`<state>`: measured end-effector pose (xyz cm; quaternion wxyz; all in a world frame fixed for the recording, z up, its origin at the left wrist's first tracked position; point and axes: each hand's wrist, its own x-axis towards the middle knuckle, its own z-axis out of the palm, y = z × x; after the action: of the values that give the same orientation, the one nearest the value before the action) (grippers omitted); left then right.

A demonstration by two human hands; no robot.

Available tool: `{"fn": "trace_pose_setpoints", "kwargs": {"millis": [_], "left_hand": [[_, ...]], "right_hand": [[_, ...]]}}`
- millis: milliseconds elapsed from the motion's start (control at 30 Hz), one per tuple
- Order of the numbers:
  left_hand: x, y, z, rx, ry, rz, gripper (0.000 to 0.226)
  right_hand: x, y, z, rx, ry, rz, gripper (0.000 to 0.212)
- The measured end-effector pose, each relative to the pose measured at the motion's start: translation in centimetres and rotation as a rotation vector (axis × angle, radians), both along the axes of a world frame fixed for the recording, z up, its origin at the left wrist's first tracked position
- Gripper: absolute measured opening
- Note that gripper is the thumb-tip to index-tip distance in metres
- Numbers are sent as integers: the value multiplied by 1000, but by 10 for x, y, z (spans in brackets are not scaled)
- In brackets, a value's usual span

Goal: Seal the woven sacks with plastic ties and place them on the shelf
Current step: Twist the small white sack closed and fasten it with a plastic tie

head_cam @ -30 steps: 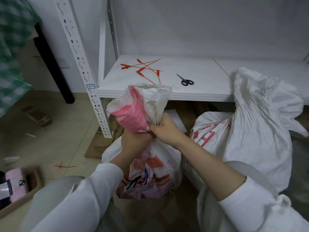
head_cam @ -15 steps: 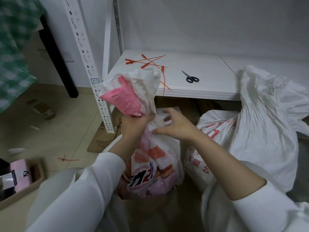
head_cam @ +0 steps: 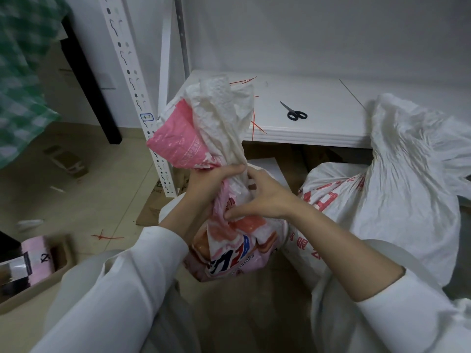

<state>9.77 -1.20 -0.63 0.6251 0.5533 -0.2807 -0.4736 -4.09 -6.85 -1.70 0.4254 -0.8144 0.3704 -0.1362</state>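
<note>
A pink and white woven sack (head_cam: 229,245) stands on the floor in front of me, its gathered mouth (head_cam: 216,123) rising above my hands. My left hand (head_cam: 211,184) is clenched around the bunched neck. My right hand (head_cam: 257,197) rests on the sack just below the neck, fingers spread and pinching the fabric. Red plastic ties (head_cam: 256,123) lie on the white shelf (head_cam: 318,133) behind the sack, partly hidden by it. A second, larger white sack (head_cam: 397,189) with red print leans against the shelf edge at the right, its mouth loose.
Black scissors (head_cam: 294,113) lie on the shelf. A perforated white shelf post (head_cam: 137,98) stands left of the sack. One red tie (head_cam: 107,236) lies on the floor, near a cardboard box (head_cam: 30,281) with pink items. Flattened cardboard lies under the shelf.
My right hand let go of the neck, opened, and moved lower onto the sack's body. The left hand kept its grip. The view shifted closer to the shelf.
</note>
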Motion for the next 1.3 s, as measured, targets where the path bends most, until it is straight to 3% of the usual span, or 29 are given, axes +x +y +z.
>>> {"fn": "trace_pose_setpoints", "kwargs": {"millis": [100, 200, 267, 400, 567, 667, 767, 867, 933, 1100, 1133, 1233, 1300], "left_hand": [[-1, 2, 1, 24, 25, -105, 51], [-7, 6, 4, 104, -16, -137, 25], [-8, 9, 7, 129, -26, -140, 19], [-3, 14, 9, -62, -97, -228, 48], [-6, 19, 10, -78, -192, -173, 44], [-3, 17, 8, -57, -246, -152, 51], [1, 13, 5, -38, -267, -116, 83], [0, 11, 4, -45, -303, -98, 94], [-1, 9, 4, -90, -326, -82, 89], [1, 5, -4, -185, -443, 64, 51], [1, 5, -7, -169, -453, 98, 56], [-7, 5, -16, 94, -595, 212, 112], [-17, 7, -17, 234, -666, 191, 132]], "right_hand": [[2, 4, -7, -40, 13, -38, 121], [2, 6, -12, -59, -49, -70, 114], [4, 6, -16, -58, -101, -104, 105], [13, 7, -27, -65, -210, -180, 101], [15, 7, -26, -50, -283, -204, 87], [17, 12, -20, -64, -251, -257, 63], [21, 16, -17, -49, -217, -335, 33], [23, 15, -19, -32, -191, -383, 24], [23, 12, -20, -30, -167, -422, 25], [17, 8, -9, -83, -128, -516, 21], [16, 8, -6, -103, -126, -532, 21], [14, 8, -2, -153, -146, -599, 24], [13, 8, 1, -213, -131, -635, 27]]}}
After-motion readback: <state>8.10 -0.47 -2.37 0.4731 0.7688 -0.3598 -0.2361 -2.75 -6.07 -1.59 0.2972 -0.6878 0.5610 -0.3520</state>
